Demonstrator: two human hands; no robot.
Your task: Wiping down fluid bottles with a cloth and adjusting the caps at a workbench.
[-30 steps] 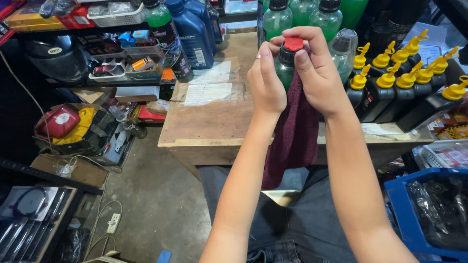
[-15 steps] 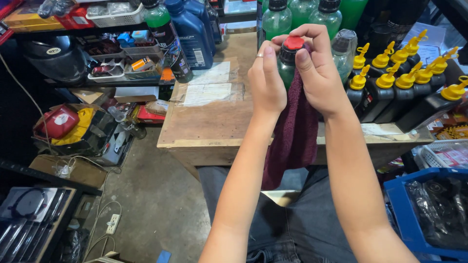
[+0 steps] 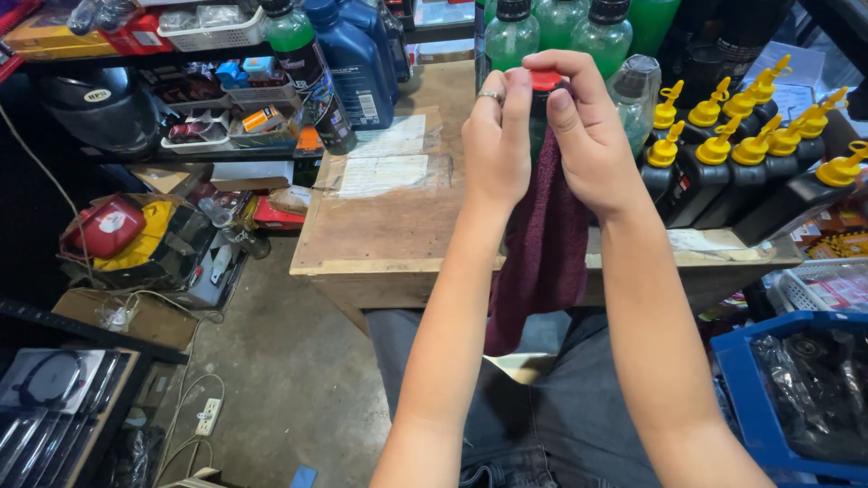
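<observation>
While both hands are raised over the wooden bench, a small green bottle with a red cap sits between them, wrapped lower down in a dark maroon cloth.

Orientation: bottle upright, long axis vertical, cap end up and pointing slightly away from the camera. Body mostly hidden by fingers and cloth; only the cap and a strip of green neck show.

Left hand: fingers curled shut around the left side of the bottle and cloth; a ring shows on one finger. Fingertips reach up to cap level.

Right hand: fingers closed, index arched over the top of the cap, thumb pressed to the bottle just below the cap. Cap lies between index tip and thumb.

Cloth hangs straight down from the grip, past the bench edge toward the lap.

Surroundings: black bottles with yellow spouts in a row to the right; larger green bottles behind; blue jugs at rear left; blue crate lower right.
</observation>
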